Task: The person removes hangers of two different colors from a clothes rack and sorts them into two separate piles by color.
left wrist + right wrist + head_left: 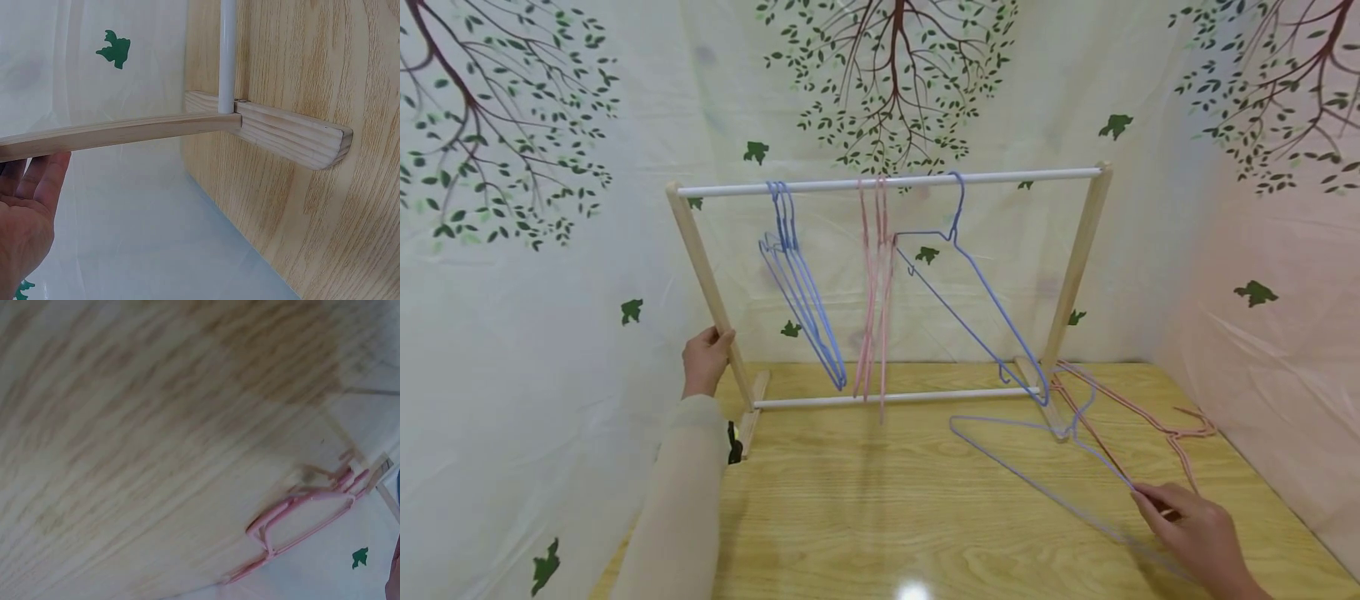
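Note:
A clothes rack with wooden posts and a white top rod (827, 185) stands on the table. My left hand (706, 362) grips its left post (698, 254); the left wrist view shows fingers (53, 178) against that post's underside. Low at the right, my right hand (1195, 533) pinches a pale blue wire hanger (1101, 457) by its shoulder, hook pointing away. Several blue hangers (805, 292) hang left on the rod, pink hangers (868, 308) near the middle. Right of them, a single blue hanger (992, 292) hangs turned broadside. Only a sliver of hand (394, 581) shows in the right wrist view.
Pink hangers (1138, 404) lie on the wood-grain table (850, 500) by the rack's right foot (1045, 408). A white lower bar (925, 397) joins the feet. A small black object (734, 443) is beside the left foot. Pale printed cloth (610, 375) surrounds the table.

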`<state>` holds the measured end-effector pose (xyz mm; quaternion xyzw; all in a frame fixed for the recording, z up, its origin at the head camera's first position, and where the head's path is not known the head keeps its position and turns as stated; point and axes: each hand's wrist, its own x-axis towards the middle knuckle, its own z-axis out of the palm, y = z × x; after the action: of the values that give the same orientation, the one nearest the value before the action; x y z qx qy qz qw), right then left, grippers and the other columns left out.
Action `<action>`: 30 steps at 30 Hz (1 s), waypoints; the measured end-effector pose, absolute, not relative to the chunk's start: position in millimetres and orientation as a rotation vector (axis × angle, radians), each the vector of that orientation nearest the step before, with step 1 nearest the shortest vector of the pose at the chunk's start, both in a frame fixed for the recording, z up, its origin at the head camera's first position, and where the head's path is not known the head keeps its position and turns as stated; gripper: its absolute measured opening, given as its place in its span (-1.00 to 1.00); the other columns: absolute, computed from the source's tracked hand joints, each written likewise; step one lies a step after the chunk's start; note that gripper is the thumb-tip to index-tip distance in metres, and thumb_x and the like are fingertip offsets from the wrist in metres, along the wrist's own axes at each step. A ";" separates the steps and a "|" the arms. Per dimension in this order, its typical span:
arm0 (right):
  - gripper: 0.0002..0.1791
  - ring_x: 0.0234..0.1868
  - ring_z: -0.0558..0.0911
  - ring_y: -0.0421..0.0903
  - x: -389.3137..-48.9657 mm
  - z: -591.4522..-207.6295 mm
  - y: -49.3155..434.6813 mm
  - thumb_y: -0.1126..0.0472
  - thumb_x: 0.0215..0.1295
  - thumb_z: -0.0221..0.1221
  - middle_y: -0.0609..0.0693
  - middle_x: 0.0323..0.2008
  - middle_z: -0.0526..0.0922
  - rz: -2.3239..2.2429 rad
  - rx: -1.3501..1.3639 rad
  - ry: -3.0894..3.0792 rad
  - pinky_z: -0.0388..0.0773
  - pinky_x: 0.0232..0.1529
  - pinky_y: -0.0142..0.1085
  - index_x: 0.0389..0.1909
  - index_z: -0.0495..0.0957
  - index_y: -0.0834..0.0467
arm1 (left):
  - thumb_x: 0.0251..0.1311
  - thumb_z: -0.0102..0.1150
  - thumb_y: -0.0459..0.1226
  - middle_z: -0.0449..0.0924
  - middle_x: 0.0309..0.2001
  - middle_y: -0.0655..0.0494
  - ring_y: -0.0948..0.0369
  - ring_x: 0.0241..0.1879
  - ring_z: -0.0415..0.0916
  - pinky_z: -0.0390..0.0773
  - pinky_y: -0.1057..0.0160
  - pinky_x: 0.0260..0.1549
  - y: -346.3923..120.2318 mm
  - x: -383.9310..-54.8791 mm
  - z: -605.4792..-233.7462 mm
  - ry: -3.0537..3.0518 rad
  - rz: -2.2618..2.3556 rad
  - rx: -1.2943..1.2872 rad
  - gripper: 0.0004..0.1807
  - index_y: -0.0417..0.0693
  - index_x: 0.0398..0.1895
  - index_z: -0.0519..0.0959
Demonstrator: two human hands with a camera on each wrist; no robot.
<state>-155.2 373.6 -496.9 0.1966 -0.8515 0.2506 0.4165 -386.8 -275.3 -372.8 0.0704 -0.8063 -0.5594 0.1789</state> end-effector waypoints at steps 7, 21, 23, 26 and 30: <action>-0.76 -0.55 0.52 -0.50 -165.4 -510.2 363.3 0.52 -0.23 0.44 -0.17 -0.57 0.64 0.585 0.479 -2.173 0.44 -0.56 -0.64 -0.44 0.73 0.25 | 0.48 0.01 -0.17 0.53 0.17 -0.29 -0.08 0.09 0.51 0.58 0.25 -0.05 -272.4 -383.9 -371.1 -2.286 -1.567 0.199 -0.52 -0.25 0.33 0.45; -0.77 -0.59 0.47 -0.47 -182.7 -522.4 332.1 0.40 -0.20 0.47 -0.36 -0.57 0.54 0.443 0.572 -2.276 0.36 -0.61 -0.60 -0.44 0.75 0.10 | 0.47 0.04 -0.19 0.55 0.12 -0.32 -0.08 0.03 0.54 0.52 0.48 -0.32 -268.0 -375.6 -368.1 -2.268 -1.532 0.206 -0.54 -0.29 0.29 0.49; -0.78 -0.60 0.47 -0.47 -185.5 -522.8 328.7 0.39 -0.21 0.48 -0.35 -0.58 0.54 0.438 0.581 -2.266 0.35 -0.62 -0.60 -0.46 0.75 0.10 | 0.47 0.04 -0.18 0.55 0.13 -0.31 -0.07 0.03 0.54 0.56 0.43 -0.26 -267.3 -373.9 -367.7 -2.266 -1.538 0.213 -0.54 -0.28 0.29 0.49; -0.78 -0.61 0.46 -0.47 -189.9 -524.3 325.0 0.39 -0.22 0.48 -0.32 -0.60 0.55 0.450 0.605 -2.253 0.33 -0.63 -0.60 -0.47 0.74 0.10 | 0.47 0.03 -0.19 0.55 0.13 -0.31 -0.08 0.04 0.53 0.60 0.26 -0.11 -266.0 -370.9 -367.8 -2.260 -1.557 0.216 -0.54 -0.28 0.30 0.48; -0.77 -0.59 0.43 -0.49 -193.8 -527.5 321.6 0.40 -0.22 0.48 -0.32 -0.59 0.54 0.461 0.626 -2.265 0.31 -0.64 -0.62 -0.46 0.74 0.11 | 0.48 0.02 -0.18 0.53 0.15 -0.31 -0.09 0.07 0.52 0.59 0.15 -0.03 -266.1 -369.5 -369.4 -2.268 -1.570 0.218 -0.53 -0.27 0.32 0.46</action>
<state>-193.8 321.6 -527.5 0.2435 -0.8807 0.1794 0.3645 -369.5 -266.1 -369.4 0.0773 -0.8053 -0.5575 0.1863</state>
